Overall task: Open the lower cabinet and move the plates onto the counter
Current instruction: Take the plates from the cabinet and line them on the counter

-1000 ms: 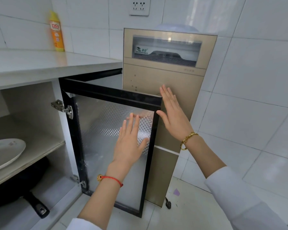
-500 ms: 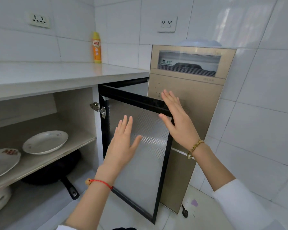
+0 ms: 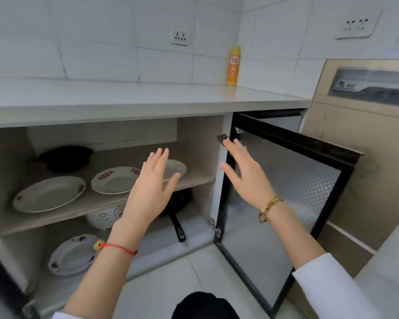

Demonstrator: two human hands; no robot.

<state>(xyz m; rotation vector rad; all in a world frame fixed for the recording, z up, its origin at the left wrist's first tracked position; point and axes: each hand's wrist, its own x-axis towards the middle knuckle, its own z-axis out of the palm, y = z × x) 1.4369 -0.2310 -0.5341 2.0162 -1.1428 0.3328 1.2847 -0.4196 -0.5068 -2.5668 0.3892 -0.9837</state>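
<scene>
The lower cabinet stands open, its black-framed door (image 3: 293, 194) swung out to the right. On the middle shelf (image 3: 83, 209) lie three white plates: a large one (image 3: 48, 193) at left, a red-patterned one (image 3: 114, 179) in the middle, and one (image 3: 176, 168) partly hidden behind my left hand. A blue-patterned plate (image 3: 73, 254) leans on the cabinet floor. My left hand (image 3: 151, 191) hovers open in front of the shelf. My right hand (image 3: 247, 174) is open in front of the door's hinge side, holding nothing.
The white counter (image 3: 136, 97) carries an orange bottle (image 3: 234, 66) at the back right. A black bowl (image 3: 65, 157) sits at the shelf's back. Below are a patterned white bowl (image 3: 104, 217) and a black frying pan (image 3: 177, 210). A tan appliance (image 3: 366, 134) stands right of the door.
The view has swung left, bringing the cabinet interior and more plates into sight. Both hands have moved from the door panel toward the cabinet opening, still open and empty.
</scene>
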